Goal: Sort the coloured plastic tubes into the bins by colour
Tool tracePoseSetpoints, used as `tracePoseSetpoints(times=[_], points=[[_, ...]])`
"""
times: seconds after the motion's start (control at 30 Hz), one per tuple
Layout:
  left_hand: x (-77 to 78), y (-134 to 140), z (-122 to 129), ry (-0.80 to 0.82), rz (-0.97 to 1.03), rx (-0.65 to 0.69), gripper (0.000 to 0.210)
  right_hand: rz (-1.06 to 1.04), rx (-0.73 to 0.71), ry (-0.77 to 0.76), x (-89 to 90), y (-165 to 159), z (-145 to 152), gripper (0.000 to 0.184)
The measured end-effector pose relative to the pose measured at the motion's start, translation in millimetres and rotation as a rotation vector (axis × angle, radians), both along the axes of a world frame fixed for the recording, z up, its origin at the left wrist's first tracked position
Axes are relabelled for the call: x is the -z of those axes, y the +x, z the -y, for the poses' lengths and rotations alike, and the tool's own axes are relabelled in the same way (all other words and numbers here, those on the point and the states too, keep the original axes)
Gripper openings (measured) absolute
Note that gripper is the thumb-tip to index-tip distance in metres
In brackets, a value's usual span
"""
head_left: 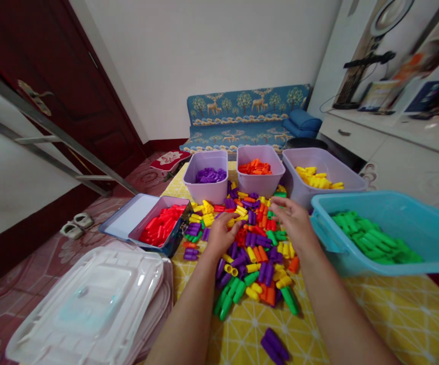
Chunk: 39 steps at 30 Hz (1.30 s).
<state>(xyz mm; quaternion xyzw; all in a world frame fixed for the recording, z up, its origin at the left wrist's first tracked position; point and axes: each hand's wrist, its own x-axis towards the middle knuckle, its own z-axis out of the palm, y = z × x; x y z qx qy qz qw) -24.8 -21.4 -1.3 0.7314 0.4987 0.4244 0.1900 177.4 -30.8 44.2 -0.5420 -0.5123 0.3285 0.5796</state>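
Head view, the only one on record. On the worktop (398,319), under a yellow patterned cloth, lies a mixed pile of plastic tubes (259,239) in purple, yellow, green, orange and red, many joined in pairs. One purple pair (274,347) lies apart at the near edge.

Both hands are over the pile. The left hand (221,235) is at its left side, fingers loosely curved, thumb apart, beside yellow pieces; whether anything is grasped cannot be determined. The right hand (293,223) is at its far right, fingers extended and released as far as visible, near orange and green pieces.

Containers each show a single colour: purple in the far-left lilac bin (207,193), orange in the middle lilac bin (261,185), yellow in the right lilac bin (306,195), green in the blue tub (425,223) at right, red in the open tin (177,241) at left. Stacked lids (90,309) lie near left.

Assessment: colour separation appears well begun but incomplete; all five colours have a container, while a sizeable mixed quantity remains loose.
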Motion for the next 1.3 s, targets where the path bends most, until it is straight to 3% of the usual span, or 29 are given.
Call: tracePoseSetpoints(times=[0.1,0.17,0.27,0.37,0.47,0.63,0.87,1.03,1.3], points=[[-1.0,1,1,-0.006,-0.03,-0.016,0.025,0.475,0.049,0.021,21.4,0,-5,0.039],[-2.6,1,2,-0.024,-0.091,0.002,0.028,0.673,0.124,0.037,34.2,0,-7,0.048],[-5.7,1,5,-0.036,-0.199,0.035,0.036,0.787,0.148,-0.03,48.0,-3,-8,0.052],[-8.1,2,7,-0.031,-0.262,0.054,0.048,0.829,0.064,-0.087,54.2,-8,-8,0.05],[-8.6,1,8,-0.031,-0.282,0.08,0.057,0.788,-0.041,-0.067,53.3,-13,-8,0.059],[-6.7,0,7,-0.025,-0.256,0.104,0.065,0.63,-0.068,-0.072,47.2,-13,-8,0.064],[-7.8,2,6,-0.02,-0.243,0.117,0.066,0.463,-0.097,-0.096,43.7,-22,-4,0.063],[-7.5,6,6,-0.049,-0.231,0.042,0.057,0.264,-0.174,-0.178,45.4,-20,-5,0.058],[-11.7,-1,3,-0.179,0.335,0.055,0.037,-0.184,-0.438,-0.236,33.6,-24,4,0.063]])
